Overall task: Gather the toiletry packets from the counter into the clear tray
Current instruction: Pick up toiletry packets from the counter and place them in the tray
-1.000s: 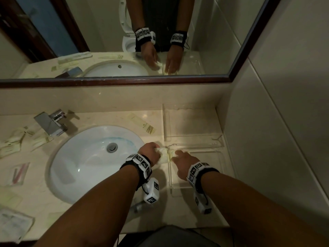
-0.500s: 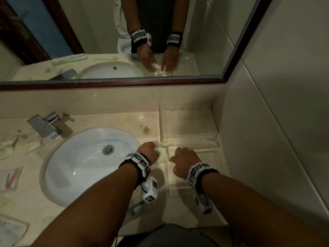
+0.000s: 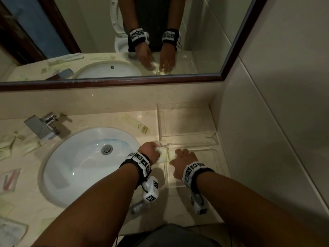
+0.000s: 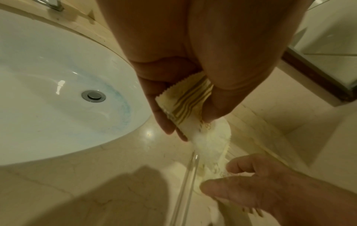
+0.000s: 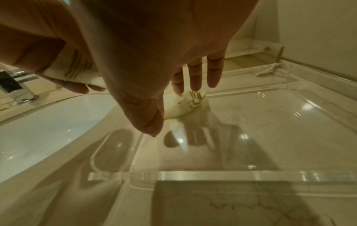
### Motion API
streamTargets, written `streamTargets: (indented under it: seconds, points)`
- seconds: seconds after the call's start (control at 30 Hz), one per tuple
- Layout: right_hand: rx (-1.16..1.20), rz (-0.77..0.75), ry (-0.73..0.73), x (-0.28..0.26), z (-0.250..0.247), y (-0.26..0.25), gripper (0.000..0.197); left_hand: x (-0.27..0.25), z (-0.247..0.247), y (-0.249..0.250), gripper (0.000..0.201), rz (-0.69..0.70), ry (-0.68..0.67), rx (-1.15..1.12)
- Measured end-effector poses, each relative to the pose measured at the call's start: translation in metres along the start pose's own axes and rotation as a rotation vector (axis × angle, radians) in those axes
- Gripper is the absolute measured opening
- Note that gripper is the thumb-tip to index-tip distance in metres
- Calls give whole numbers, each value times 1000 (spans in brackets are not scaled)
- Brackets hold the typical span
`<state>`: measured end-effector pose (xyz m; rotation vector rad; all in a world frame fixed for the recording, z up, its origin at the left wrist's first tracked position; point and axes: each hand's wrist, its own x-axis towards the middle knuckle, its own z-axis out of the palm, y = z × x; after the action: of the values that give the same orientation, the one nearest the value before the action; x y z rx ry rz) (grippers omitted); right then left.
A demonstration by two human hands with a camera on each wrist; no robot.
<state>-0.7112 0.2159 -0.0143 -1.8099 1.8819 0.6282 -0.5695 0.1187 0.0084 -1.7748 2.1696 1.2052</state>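
My left hand [image 3: 150,151] hovers by the sink's right rim and grips a small stack of cream packets [image 4: 185,99] with gold stripes. My right hand [image 3: 180,156] is over the near clear tray [image 3: 216,157], fingers [image 5: 195,76] straight and pointing down. One cream packet [image 5: 183,107] lies in the tray's far left corner, right under those fingers and beside the thumb. A second clear tray [image 3: 187,107] stands behind, against the wall.
More packets lie on the counter: one behind the sink [image 3: 136,123], several left of the faucet [image 3: 41,126], a toothbrush packet [image 3: 10,179] and another at the front left [image 3: 10,230]. The white sink [image 3: 80,166] fills the middle. The wall is close on the right.
My right hand's fingers were curled over the packet half a second ago and are now straightened above it in the tray. The left hand has stayed put with its stack.
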Motion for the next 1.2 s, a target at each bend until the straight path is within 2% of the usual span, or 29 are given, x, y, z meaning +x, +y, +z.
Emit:
streamTargets:
  seconds: [0.17, 0.43, 0.7, 0.9, 1.03, 1.2]
  points:
    - [112, 9, -146, -1, 4, 7, 67, -1, 1, 0, 25, 4, 4, -8]
    - [136, -29, -215, -3, 10, 19, 87, -3, 4, 0, 22, 20, -3, -22]
    - [164, -48, -137, -5, 6, 26, 80, -3, 3, 3, 23, 17, 4, -38]
    - [278, -18, 30, -14, -9, 37, 75, -3, 1, 11, 25, 12, -5, -31]
    - [330, -59, 162, -20, -16, 40, 71, 0, 6, 19, 34, 5, 0, -60]
    - [385, -77, 123, -24, -23, 43, 65, 5, 12, 30, 34, 0, 19, -107]
